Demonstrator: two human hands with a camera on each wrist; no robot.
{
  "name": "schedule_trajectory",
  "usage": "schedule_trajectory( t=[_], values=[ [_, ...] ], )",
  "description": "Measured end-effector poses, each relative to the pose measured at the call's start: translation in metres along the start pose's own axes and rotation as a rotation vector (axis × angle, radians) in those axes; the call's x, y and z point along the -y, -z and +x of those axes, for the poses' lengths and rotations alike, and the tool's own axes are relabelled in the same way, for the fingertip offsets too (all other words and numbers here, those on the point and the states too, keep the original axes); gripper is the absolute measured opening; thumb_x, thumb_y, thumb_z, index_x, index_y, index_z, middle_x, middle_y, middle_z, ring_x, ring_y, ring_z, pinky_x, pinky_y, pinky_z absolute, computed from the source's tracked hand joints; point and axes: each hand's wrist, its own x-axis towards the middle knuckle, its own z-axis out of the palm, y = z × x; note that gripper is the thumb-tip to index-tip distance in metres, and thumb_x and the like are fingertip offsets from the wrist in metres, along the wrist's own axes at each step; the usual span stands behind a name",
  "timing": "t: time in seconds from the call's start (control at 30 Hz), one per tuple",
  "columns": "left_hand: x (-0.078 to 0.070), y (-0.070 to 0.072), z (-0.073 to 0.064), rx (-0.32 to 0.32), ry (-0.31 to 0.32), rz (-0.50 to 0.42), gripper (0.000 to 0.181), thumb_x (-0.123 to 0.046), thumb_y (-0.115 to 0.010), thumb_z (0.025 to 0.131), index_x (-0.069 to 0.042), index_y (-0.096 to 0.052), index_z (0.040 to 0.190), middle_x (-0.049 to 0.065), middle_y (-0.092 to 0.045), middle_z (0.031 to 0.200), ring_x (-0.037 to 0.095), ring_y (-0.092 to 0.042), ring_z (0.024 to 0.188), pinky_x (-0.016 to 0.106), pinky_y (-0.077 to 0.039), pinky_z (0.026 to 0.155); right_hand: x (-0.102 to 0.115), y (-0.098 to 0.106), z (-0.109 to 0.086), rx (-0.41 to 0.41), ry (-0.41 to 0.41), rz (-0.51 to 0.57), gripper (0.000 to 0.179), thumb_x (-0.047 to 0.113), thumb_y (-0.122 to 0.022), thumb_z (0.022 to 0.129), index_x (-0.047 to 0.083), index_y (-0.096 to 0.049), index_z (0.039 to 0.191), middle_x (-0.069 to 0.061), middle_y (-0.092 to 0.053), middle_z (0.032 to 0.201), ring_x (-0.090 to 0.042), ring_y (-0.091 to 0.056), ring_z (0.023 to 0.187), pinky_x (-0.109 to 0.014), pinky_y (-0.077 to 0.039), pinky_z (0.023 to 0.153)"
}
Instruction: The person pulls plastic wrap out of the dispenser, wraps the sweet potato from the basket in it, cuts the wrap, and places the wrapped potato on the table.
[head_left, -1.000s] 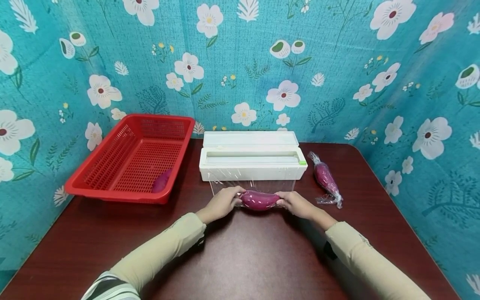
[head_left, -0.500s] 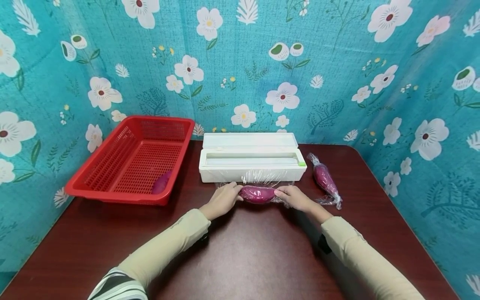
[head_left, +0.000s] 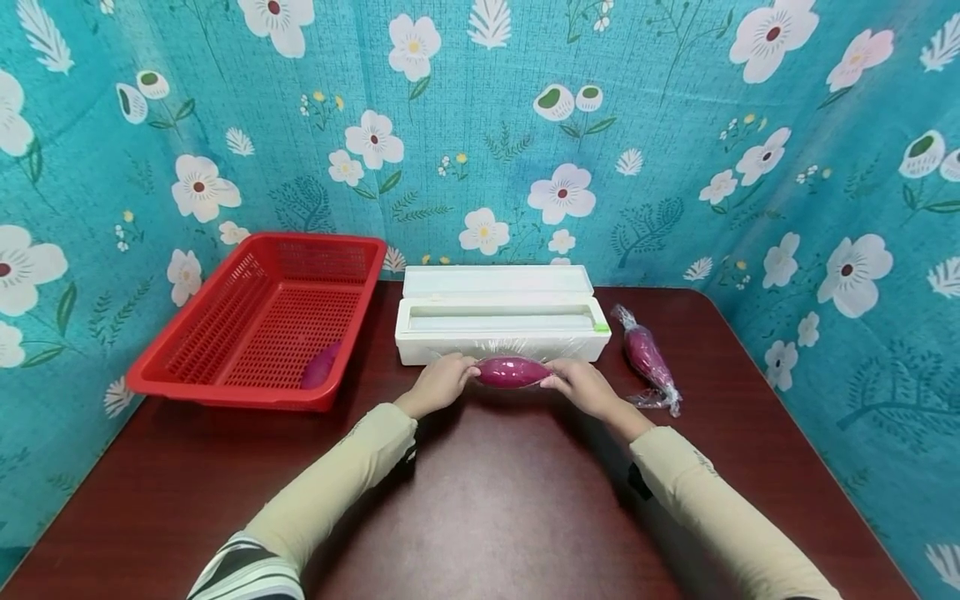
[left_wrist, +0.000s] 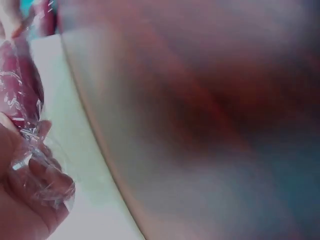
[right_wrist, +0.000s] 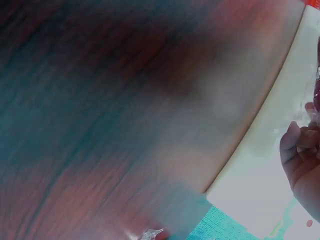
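Observation:
A purple sweet potato (head_left: 513,372) in shiny cling film is held level between both hands, right in front of the white cling film box (head_left: 502,346). My left hand (head_left: 442,382) pinches its left end; in the left wrist view the fingers curl round gathered, crinkled film (left_wrist: 37,165) there. At the other end my right hand (head_left: 587,387) pinches the film, thumb and fingers bent. The box's lid (head_left: 497,281) is raised, and a roll (head_left: 502,322) lies inside. Only part of the right hand (right_wrist: 302,155) shows in the right wrist view.
To the left stands a red plastic basket (head_left: 225,390) with a bare purple sweet potato (head_left: 321,365) in it. Another wrapped sweet potato (head_left: 648,354), its film ends twisted, lies right of the box. A flowered curtain (head_left: 480,167) hangs behind the dark table (head_left: 510,500).
Both hands have moved the sweet potato away from the body, up to the box front. The film stretched between box and sweet potato has shortened, and its loose sides are now gathered at the ends.

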Motion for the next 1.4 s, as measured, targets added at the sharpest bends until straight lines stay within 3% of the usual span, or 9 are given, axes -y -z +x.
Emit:
schedule_trajectory(
  t=[0.17,0.27,0.5,0.73,0.83,0.97,1.1,1.2,1.4],
  values=[
    [0.004,0.003,0.007,0.047,0.104,-0.132,0.022,-0.021,-0.050,0.091,-0.008,-0.067,0.085,0.002,-0.061,0.075,0.016,-0.058,0.078,0.033,-0.044,0.072,-0.001,-0.002,0.002,0.029,-0.009,0.020,0.011,0.016,-0.060,0.085,0.007,-0.065,0.084,0.003,-0.052,0.070,-0.013,-0.047,0.068,-0.030,-0.041,0.061],
    [0.005,0.004,0.009,0.055,0.119,-0.155,0.022,-0.021,-0.051,0.091,-0.008,-0.067,0.082,0.001,-0.060,0.071,0.015,-0.056,0.074,0.032,-0.043,0.070,-0.001,-0.003,0.003,0.010,-0.013,0.073,0.010,0.014,-0.061,0.084,0.005,-0.066,0.083,0.003,-0.046,0.068,-0.013,-0.043,0.067,-0.028,-0.037,0.058],
    [0.012,0.005,0.012,0.078,0.113,-0.133,0.030,-0.021,-0.049,0.091,-0.004,-0.056,0.067,-0.003,-0.040,0.057,0.013,-0.041,0.061,0.028,-0.037,0.062,0.004,-0.005,0.006,-0.095,-0.051,0.311,0.029,0.004,-0.064,0.080,-0.006,-0.060,0.107,-0.010,-0.060,0.074,-0.017,-0.052,0.059,-0.022,-0.043,0.052],
    [0.013,0.008,0.013,0.093,0.143,-0.172,0.034,-0.019,-0.050,0.091,-0.001,-0.053,0.063,-0.004,-0.035,0.053,0.012,-0.037,0.055,0.026,-0.035,0.058,0.020,0.000,0.006,-0.048,0.007,0.368,0.037,-0.003,-0.067,0.075,-0.010,-0.056,0.110,-0.021,-0.060,0.101,-0.029,-0.057,0.088,-0.038,-0.046,0.077],
    [0.010,0.005,0.013,0.058,0.179,-0.190,0.032,-0.020,-0.052,0.091,-0.001,-0.058,0.066,-0.004,-0.039,0.055,0.011,-0.038,0.056,0.025,-0.035,0.057,0.006,-0.008,0.008,-0.058,0.026,0.345,0.035,-0.001,-0.068,0.074,-0.009,-0.058,0.107,-0.018,-0.060,0.100,-0.025,-0.058,0.089,-0.037,-0.046,0.080],
    [0.005,0.003,0.009,-0.065,0.206,-0.217,0.020,-0.021,-0.054,0.090,-0.008,-0.061,0.077,-0.004,-0.051,0.062,0.010,-0.046,0.059,0.025,-0.038,0.055,0.001,-0.009,0.011,-0.044,0.048,0.234,0.032,0.002,-0.067,0.077,-0.007,-0.059,0.107,-0.016,-0.061,0.099,-0.023,-0.057,0.088,-0.039,-0.045,0.080],
    [0.002,0.003,0.007,-0.183,0.108,-0.124,0.016,-0.021,-0.054,0.090,-0.010,-0.065,0.095,-0.001,-0.059,0.071,0.013,-0.055,0.068,0.029,-0.044,0.062,0.000,-0.006,0.013,-0.030,0.060,0.115,0.033,0.009,-0.064,0.080,-0.005,-0.058,0.109,-0.016,-0.061,0.101,-0.026,-0.055,0.092,-0.043,-0.042,0.082],
    [0.001,0.003,0.005,-0.203,0.042,-0.043,0.026,-0.028,-0.053,0.090,-0.011,-0.066,0.105,0.002,-0.061,0.080,0.016,-0.057,0.075,0.031,-0.045,0.067,-0.002,-0.005,0.014,-0.013,0.061,0.076,0.031,0.008,-0.063,0.081,-0.006,-0.058,0.108,-0.017,-0.060,0.101,-0.027,-0.055,0.093,-0.043,-0.042,0.083],
    [0.002,0.003,0.001,-0.175,0.009,-0.013,0.042,-0.041,-0.064,0.077,-0.013,-0.067,0.108,0.001,-0.062,0.094,0.016,-0.057,0.080,0.031,-0.046,0.065,-0.006,-0.007,0.016,0.002,0.088,0.036,0.024,0.005,-0.062,0.081,-0.003,-0.058,0.103,-0.011,-0.061,0.092,-0.023,-0.055,0.084,-0.040,-0.044,0.078]
  ],
)
